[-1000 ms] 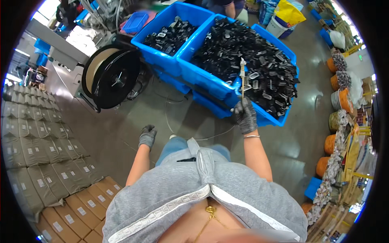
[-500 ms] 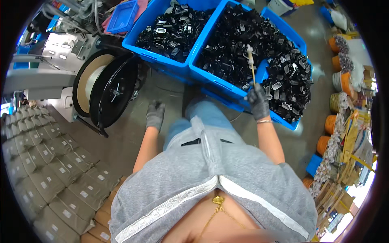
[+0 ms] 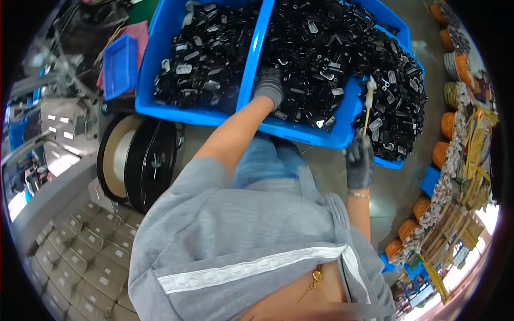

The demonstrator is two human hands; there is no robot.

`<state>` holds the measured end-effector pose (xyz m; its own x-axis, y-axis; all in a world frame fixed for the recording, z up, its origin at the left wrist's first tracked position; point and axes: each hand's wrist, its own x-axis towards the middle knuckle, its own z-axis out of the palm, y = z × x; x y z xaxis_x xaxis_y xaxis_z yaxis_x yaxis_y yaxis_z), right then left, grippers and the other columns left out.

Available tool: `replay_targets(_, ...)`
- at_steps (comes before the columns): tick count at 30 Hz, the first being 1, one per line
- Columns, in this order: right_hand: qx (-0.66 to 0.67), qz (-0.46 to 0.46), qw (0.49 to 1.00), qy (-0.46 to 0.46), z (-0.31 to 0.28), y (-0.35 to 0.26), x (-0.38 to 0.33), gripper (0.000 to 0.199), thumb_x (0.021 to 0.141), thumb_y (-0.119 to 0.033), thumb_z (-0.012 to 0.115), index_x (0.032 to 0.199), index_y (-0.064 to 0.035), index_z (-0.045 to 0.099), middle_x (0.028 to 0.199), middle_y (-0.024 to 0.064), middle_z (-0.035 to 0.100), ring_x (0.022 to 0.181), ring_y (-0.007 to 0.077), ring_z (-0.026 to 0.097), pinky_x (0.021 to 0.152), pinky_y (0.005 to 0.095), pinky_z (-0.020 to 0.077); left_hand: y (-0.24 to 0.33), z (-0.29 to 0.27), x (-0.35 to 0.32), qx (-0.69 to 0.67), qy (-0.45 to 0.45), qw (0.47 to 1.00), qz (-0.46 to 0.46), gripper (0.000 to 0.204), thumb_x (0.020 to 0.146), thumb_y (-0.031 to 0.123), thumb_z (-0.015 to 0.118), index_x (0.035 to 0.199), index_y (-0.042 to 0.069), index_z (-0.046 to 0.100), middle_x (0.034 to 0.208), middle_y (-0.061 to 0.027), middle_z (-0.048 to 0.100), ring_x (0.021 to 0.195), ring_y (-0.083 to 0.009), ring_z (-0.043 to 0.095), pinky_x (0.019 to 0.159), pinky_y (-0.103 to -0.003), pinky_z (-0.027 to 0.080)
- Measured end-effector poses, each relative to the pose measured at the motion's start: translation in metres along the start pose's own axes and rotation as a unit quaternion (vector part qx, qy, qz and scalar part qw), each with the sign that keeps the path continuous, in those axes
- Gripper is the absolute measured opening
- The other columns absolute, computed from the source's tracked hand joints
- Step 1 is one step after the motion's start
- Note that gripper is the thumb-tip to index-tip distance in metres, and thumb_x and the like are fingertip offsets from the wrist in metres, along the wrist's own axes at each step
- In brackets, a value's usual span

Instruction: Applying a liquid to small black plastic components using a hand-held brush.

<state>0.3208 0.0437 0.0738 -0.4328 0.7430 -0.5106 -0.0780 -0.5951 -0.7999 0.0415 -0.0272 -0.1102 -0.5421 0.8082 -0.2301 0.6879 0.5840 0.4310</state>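
My left hand [image 3: 269, 88], in a grey and dark glove, reaches into the middle blue bin [image 3: 302, 135], close to the wall shared with the left blue bin [image 3: 184, 113]. Its fingers blur into the small black parts [image 3: 308, 69] heaped there, so what they do is hidden. My right hand [image 3: 360, 163], in a dark glove with a bracelet at the wrist, is closed round a thin wooden stick [image 3: 368, 113] with a whitish head. The stick points up and away, over the black parts [image 3: 399, 107] in the right-hand blue bin [image 3: 390, 163].
To the left stands a large black cable reel [image 3: 152, 163]. A small blue tray [image 3: 120, 67] lies on a pink cloth near a grey machine [image 3: 61, 117]. Stacked brown cartons [image 3: 85, 262] fill the lower left; orange rolls [image 3: 447, 124] line the right side.
My left hand has gone from hanging beside my leg into the middle bin. I have leaned closer to the bins. The stick stays in my right hand, now further right in view.
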Motion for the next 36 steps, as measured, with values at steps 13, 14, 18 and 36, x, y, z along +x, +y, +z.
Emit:
replay_targets(13, -0.197, -0.005, 0.979, 0.050, 0.001, 0.000, -0.029, 0.026, 0.097, -0.028, 0.057, 0.103, -0.0031, 0.062, 0.069, -0.0027, 0.047, 0.060, 0.0079, 0.042, 0.060, 0.0266, 0.0426, 0.013, -0.053, 0.031, -0.101, -0.123, 0.987, -0.016, 0.058, 0.072, 0.021, 0.081, 0.120, 0.011, 0.051, 0.103, -0.0143, 0.064, 0.095, -0.0287, 0.062, 0.090, -0.040, 0.051)
replay_targets(14, -0.297, -0.025, 0.953, 0.058, 0.015, -0.016, -0.025, 0.025, 0.096, -0.027, 0.060, 0.101, -0.0031, 0.065, 0.072, -0.0008, 0.055, 0.063, 0.0089, 0.047, 0.061, 0.0267, 0.0444, 0.017, -0.066, 0.012, -0.228, -0.025, 0.973, 0.012, 0.052, 0.072, 0.017, 0.082, 0.113, 0.011, 0.052, 0.099, -0.0122, 0.062, 0.090, -0.0260, 0.061, 0.087, -0.039, 0.052)
replay_targets(18, -0.405, -0.133, 0.904, -0.020, 0.040, -0.053, -0.003, 0.024, 0.094, -0.025, 0.063, 0.100, -0.0029, 0.069, 0.084, 0.0029, 0.067, 0.072, 0.0103, 0.057, 0.067, 0.0276, 0.0483, 0.018, -0.108, -0.023, -0.349, 0.090, 0.923, 0.137, 0.057, 0.066, 0.002, 0.083, 0.111, 0.013, 0.048, 0.093, -0.0030, 0.054, 0.084, -0.0174, 0.056, 0.078, -0.030, 0.054)
replay_targets(36, -0.547, -0.459, 0.666, -0.217, 0.211, -0.095, 0.013, 0.022, 0.086, -0.028, 0.066, 0.088, -0.0062, 0.071, 0.071, 0.0101, 0.066, 0.068, 0.0285, 0.064, 0.068, 0.0376, 0.0507, -0.053, -0.248, -0.085, -0.146, 0.201, 0.953, 0.174, 0.051, 0.057, -0.006, 0.077, 0.101, 0.007, 0.055, 0.078, -0.0018, 0.055, 0.065, -0.0098, 0.050, 0.060, -0.024, 0.047)
